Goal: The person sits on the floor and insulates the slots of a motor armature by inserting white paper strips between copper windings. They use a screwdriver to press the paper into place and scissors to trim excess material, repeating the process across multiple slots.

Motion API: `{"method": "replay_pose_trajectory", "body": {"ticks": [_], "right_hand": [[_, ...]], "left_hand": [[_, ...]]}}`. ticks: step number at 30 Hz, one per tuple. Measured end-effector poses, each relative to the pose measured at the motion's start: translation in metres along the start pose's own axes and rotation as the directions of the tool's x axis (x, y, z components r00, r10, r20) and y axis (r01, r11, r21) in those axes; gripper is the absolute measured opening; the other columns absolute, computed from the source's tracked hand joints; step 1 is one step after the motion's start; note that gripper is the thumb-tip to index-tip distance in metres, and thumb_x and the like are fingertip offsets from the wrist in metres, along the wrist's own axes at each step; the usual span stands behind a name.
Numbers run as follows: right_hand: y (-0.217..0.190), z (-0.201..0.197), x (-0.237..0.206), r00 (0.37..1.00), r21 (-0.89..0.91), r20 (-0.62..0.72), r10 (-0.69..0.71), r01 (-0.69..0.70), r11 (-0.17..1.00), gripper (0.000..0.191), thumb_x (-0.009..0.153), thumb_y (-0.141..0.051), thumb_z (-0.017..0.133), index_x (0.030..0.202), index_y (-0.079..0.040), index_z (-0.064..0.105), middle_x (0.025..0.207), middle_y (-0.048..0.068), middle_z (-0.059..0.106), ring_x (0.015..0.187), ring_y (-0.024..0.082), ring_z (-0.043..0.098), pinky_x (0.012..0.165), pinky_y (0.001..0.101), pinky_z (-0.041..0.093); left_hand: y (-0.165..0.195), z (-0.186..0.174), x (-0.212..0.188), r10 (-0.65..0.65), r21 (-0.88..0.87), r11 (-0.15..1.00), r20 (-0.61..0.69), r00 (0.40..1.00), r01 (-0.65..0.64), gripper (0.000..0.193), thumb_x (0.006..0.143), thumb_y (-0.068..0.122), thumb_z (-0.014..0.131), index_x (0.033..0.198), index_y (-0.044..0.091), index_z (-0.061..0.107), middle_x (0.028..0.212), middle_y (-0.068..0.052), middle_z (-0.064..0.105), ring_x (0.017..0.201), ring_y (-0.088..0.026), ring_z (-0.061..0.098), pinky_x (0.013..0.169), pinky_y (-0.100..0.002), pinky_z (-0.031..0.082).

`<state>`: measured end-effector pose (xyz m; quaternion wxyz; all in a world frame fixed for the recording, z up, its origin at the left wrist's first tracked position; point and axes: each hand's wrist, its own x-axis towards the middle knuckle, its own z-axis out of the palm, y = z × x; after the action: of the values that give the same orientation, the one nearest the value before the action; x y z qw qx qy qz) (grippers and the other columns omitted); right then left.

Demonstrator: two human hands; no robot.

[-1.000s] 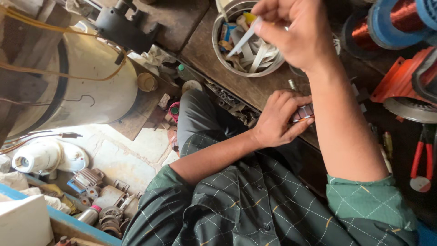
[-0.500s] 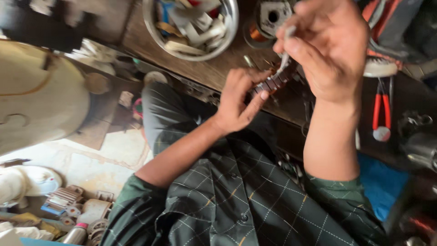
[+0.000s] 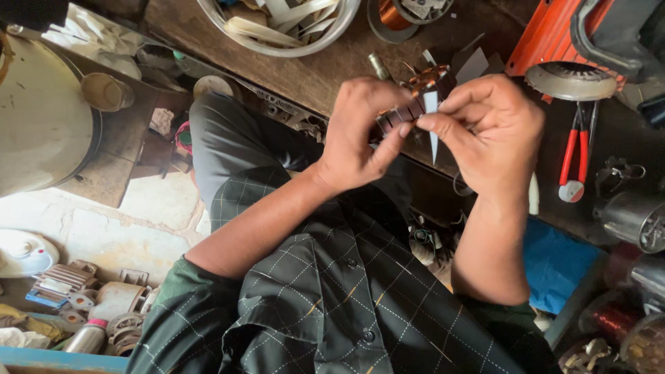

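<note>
1. At the far left we see a large pale metal drum (image 3: 38, 118) on the floor, with a small tan cup (image 3: 104, 91) beside it and grey laminated motor parts (image 3: 69, 280) lying lower down.
2. Along the top edge, on the brown wooden bench (image 3: 325, 69), we find a round steel bowl (image 3: 277, 31) filled with pale paper strips; no label or print on it is legible to us.
3. At the centre our left hand (image 3: 357, 135) is closed round the small copper-wound armature (image 3: 419, 93), thumb and fingers wrapped on its dark slotted core, so that it is held just above the bench edge.
4. The armature's long axis runs from lower left to upper right, with the coppery end pointing up and away from the left palm.
5. Just right of it our right hand (image 3: 495, 128) pinches a thin white insulating strip (image 3: 432, 125) between thumb and forefinger; the strip hangs nearly upright, its upper end touching the core. The right hand is the nearer one to the slots.
6. Further right we note an orange machine housing (image 3: 547, 38), then red-handled pliers (image 3: 573, 163) lying on the bench, and a blue cloth (image 3: 554, 260) below.
</note>
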<state>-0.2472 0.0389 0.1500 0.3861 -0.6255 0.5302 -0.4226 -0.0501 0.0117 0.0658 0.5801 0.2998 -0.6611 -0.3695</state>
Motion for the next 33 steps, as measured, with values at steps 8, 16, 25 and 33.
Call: {"method": "replay_pose_trajectory", "body": {"ticks": [8,16,25,33], "right_hand": [[0.005,-0.001,0.01,0.996,0.004,0.045,0.076,-0.077,0.997,0.045,0.092,0.013,0.086,0.106,0.0,0.045,0.088,0.005,0.059,0.081,0.007,0.065,0.078,0.0223,0.059],[-0.019,0.01,-0.005,0.993,-0.331,0.016,0.12,-0.108,0.937,0.046,0.081,0.006,0.089,0.113,0.002,0.056,0.099,0.009,0.07,0.087,0.01,0.07,0.076,0.026,0.059],[-0.017,0.024,-0.018,0.965,-0.67,-0.013,-0.262,0.186,0.718,0.018,0.095,0.003,0.082,0.111,-0.002,0.074,0.103,0.011,0.073,0.091,0.023,0.075,0.079,0.0299,0.06],[-0.015,0.027,-0.021,0.948,-0.705,0.01,-0.317,0.231,0.67,0.019,0.094,0.003,0.079,0.112,-0.002,0.075,0.102,0.012,0.071,0.086,0.024,0.073,0.076,0.0308,0.058]], "left_hand": [[0.011,-0.003,-0.007,0.074,0.27,0.959,0.055,0.996,-0.086,0.05,0.091,0.009,0.075,0.138,0.02,0.064,0.129,-0.008,0.06,0.123,-0.032,0.055,0.1,-0.041,0.046],[0.005,-0.005,-0.007,0.121,0.323,0.934,0.116,0.986,-0.153,0.055,0.095,0.018,0.077,0.146,0.015,0.057,0.135,-0.009,0.06,0.127,-0.032,0.057,0.099,-0.043,0.046],[0.005,-0.009,-0.008,0.126,0.331,0.929,0.142,0.982,-0.167,0.057,0.095,0.017,0.077,0.148,0.014,0.056,0.136,-0.009,0.06,0.129,-0.032,0.057,0.098,-0.042,0.046],[0.006,-0.01,-0.007,0.143,0.358,0.915,0.14,0.98,-0.184,0.057,0.095,0.018,0.077,0.147,0.012,0.056,0.133,-0.011,0.061,0.126,-0.032,0.059,0.097,-0.042,0.047]]}}
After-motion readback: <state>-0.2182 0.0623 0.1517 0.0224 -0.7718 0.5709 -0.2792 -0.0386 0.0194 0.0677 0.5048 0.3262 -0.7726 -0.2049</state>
